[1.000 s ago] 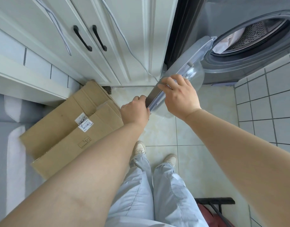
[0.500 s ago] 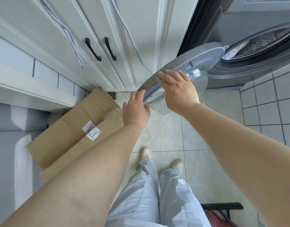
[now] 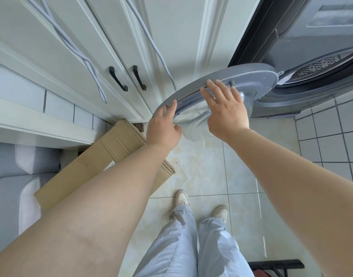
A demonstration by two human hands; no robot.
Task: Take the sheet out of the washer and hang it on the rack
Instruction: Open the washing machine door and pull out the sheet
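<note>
The grey washer [image 3: 311, 33] stands at the upper right, its round door [image 3: 251, 76] swung wide open toward the cabinets. Inside the perforated drum [image 3: 319, 64], only a small white bit of the sheet [image 3: 284, 77] shows at the opening's left edge. My left hand [image 3: 163, 128] touches the door's outer rim, its index finger lying straight along the edge. My right hand [image 3: 225, 112] rests flat on the door's inner face with its fingers straight, over the clear glass bowl. Neither hand touches the sheet.
White cabinet doors [image 3: 91, 47] with black handles sit just behind the open door. A flattened cardboard box [image 3: 103, 156] lies on the floor at the left. The tiled wall [image 3: 331, 136] closes the right side. A black frame [image 3: 275, 264] shows at the bottom right, beside my feet.
The door has swung further open toward the cabinets. My right hand went from gripping the rim to lying flat on the inner face. My left hand's grip has loosened.
</note>
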